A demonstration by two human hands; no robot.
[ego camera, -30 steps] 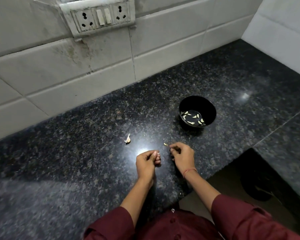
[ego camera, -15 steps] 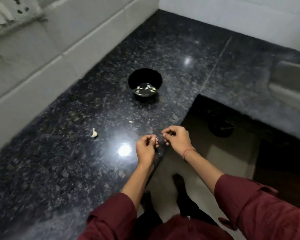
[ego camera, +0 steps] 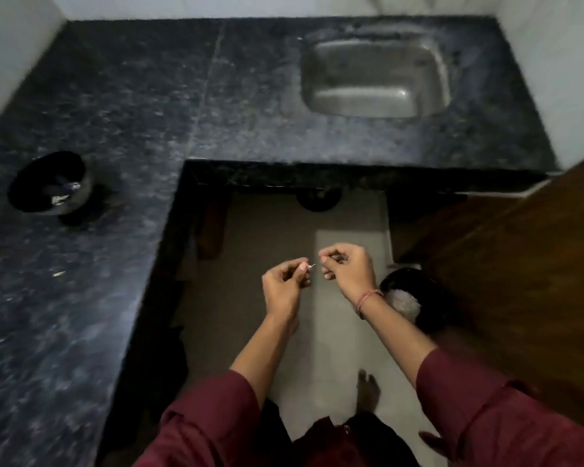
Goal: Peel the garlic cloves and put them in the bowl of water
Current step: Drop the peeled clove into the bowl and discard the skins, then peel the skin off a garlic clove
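maroon long sleeves point(ego camera: 479, 409), a thin red thread bracelet point(ego camera: 368, 298) on right wrist.

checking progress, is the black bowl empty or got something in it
Not empty: pale bits lie inside the black bowl on the countertop; too blurred to count.

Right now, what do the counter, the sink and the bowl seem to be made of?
Counter: polished stone, probably granite; dark with pale speckles and a seam.
Sink: bare metal, likely stainless steel; grey with a dull sheen.
Bowl: black and glossy; ceramic, plastic or metal, the blur leaves it open.
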